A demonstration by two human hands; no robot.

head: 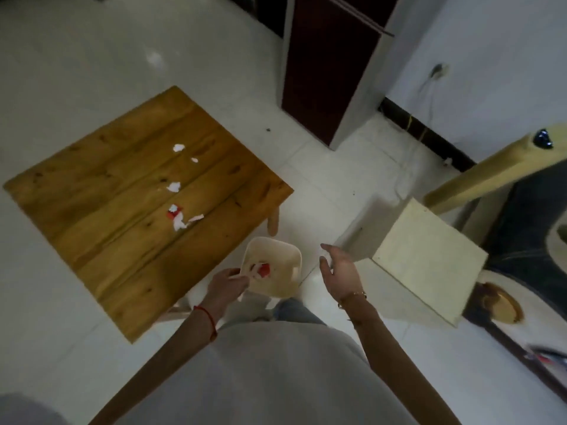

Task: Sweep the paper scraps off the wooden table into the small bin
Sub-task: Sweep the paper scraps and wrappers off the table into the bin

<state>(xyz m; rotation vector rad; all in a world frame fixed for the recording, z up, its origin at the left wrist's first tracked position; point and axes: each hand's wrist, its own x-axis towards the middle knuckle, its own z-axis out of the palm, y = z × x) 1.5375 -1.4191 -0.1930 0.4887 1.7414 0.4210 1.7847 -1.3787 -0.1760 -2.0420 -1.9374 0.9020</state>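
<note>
Several white and red paper scraps (179, 216) lie in a loose line across the middle of the wooden table (101, 191). A small cream bin (287, 283) stands on the floor just off the table's near right corner, with red and white scraps (260, 269) inside it. My left hand (227, 283) is at the bin's left rim, fingers closed on a white scrap. My right hand (337, 269) hovers to the right of the bin, fingers apart and holding nothing.
A cream box-shaped stool (426, 256) stands right of my right hand. A dark red cabinet (325, 69) is behind the table to the right. A pale wooden post (491, 176) and dark furniture fill the right edge. White tiled floor surrounds the table.
</note>
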